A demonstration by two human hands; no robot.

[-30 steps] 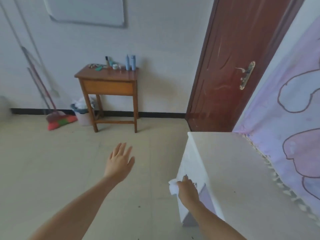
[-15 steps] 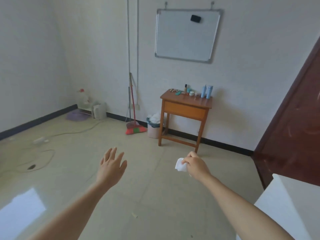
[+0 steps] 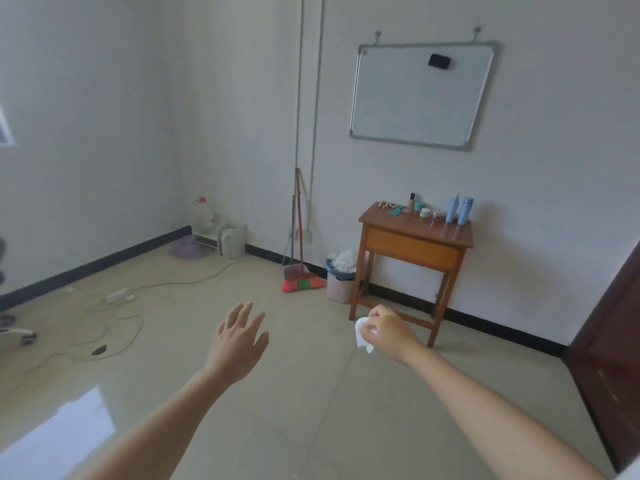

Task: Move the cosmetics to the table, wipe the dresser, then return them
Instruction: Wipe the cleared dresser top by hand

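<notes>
Floor (image 3: 311,427) of pale glossy tile fills most of the view, with window glare at lower left and a cable (image 3: 114,327) trailing from a power strip (image 3: 119,295). Against the far wall we note a wooden table (image 3: 412,233). The cosmetics (image 3: 433,211) stand in a row along its back edge, with two blue bottles (image 3: 458,210) at the right end. A whiteboard (image 3: 422,95) hangs above it, a broom (image 3: 300,271) and a bin (image 3: 341,284) stand just to its left, and a dark door (image 3: 609,358) is at far right. Left hand (image 3: 239,341) is held out, fingers straight and spread, holding nothing. Right hand (image 3: 388,329) has its fingers curled round a white wipe (image 3: 363,333). Against half a second ago, the table looms larger, the white dresser (image 3: 636,477) has slid almost wholly out of the lower right corner, and both hands keep their poses.
</notes>
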